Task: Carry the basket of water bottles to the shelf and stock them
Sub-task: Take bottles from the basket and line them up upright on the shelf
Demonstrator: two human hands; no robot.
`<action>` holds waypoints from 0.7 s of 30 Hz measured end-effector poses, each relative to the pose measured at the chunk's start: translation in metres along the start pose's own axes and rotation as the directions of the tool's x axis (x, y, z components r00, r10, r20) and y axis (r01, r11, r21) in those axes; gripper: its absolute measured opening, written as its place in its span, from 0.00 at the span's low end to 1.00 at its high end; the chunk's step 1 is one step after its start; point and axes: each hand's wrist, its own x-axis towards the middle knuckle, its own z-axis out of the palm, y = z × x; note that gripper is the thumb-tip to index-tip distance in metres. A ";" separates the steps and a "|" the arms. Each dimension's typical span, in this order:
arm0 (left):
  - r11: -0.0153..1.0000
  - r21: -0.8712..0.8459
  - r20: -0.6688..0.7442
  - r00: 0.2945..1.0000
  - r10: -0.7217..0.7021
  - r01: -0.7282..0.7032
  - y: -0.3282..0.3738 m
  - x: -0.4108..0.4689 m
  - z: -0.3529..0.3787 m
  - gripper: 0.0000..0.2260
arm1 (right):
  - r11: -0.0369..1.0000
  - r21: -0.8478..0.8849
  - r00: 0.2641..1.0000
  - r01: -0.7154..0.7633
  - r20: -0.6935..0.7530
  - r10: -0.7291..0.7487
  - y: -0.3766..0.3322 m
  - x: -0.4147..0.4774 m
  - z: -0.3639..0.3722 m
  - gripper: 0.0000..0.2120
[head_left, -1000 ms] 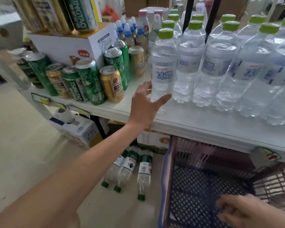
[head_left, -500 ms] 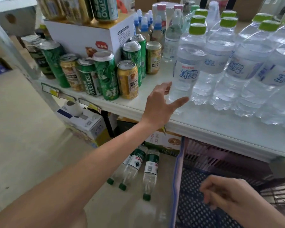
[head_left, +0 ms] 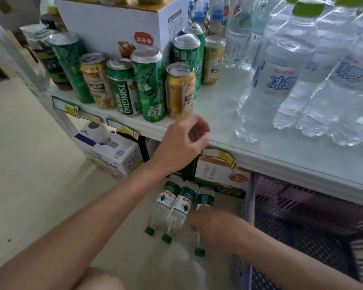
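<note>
Clear water bottles with light-green caps [head_left: 277,80] stand in rows on the white shelf [head_left: 281,158] at the right. Under the shelf sits the dark mesh basket [head_left: 302,237]; I see no bottles in its visible part. Three green-capped bottles lie on the floor beside it, two of them free [head_left: 168,204]. My right hand [head_left: 210,225] is down on the third bottle [head_left: 205,197], fingers curled around its body. My left hand [head_left: 182,141] hangs in front of the shelf edge, loosely curled and holding nothing, apart from the shelf bottles.
Green and gold drink cans [head_left: 147,84] crowd the shelf's left half, in front of a white carton [head_left: 117,24]. Small blue-capped bottles stand further back. Under the shelf are a white box [head_left: 109,147] and an orange-green carton [head_left: 220,174]. Bare floor lies to the left.
My left hand has let go of the front shelf bottle, pulled back left and curled. My right hand left the basket and moved left onto the floor bottle.
</note>
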 end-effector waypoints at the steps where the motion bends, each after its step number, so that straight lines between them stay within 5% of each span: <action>1: 1.000 0.020 -0.020 1.000 0.022 -0.022 -0.009 -0.011 -0.006 0.03 | 0.998 -0.058 1.000 -0.010 -0.002 0.010 0.003 0.016 0.009 0.17; 5: 0.976 0.152 0.026 0.988 0.151 -0.153 -0.046 -0.072 -0.009 0.01 | 0.954 -0.298 0.991 -0.033 -0.135 -0.008 0.039 0.085 0.056 0.13; 8: 0.931 0.363 0.318 0.933 -0.168 0.044 -0.107 -0.113 0.017 0.06 | 0.935 -0.305 0.942 -0.183 -0.326 0.078 0.068 0.127 0.078 0.16; 11: 0.741 0.593 0.386 0.696 -0.606 0.316 -0.167 -0.136 0.047 0.17 | 0.924 -0.382 0.994 -0.026 -0.110 -0.017 0.078 0.145 0.079 0.10; 14: 0.643 0.591 0.251 0.647 -0.720 0.486 -0.193 -0.133 0.068 0.24 | 0.920 -0.391 0.998 0.003 -0.061 -0.030 0.079 0.163 0.104 0.01; 21: 0.580 0.514 0.231 0.550 -0.803 0.631 -0.212 -0.106 0.092 0.28 | 0.753 -0.654 0.997 0.070 0.056 -0.045 0.061 0.172 0.107 0.18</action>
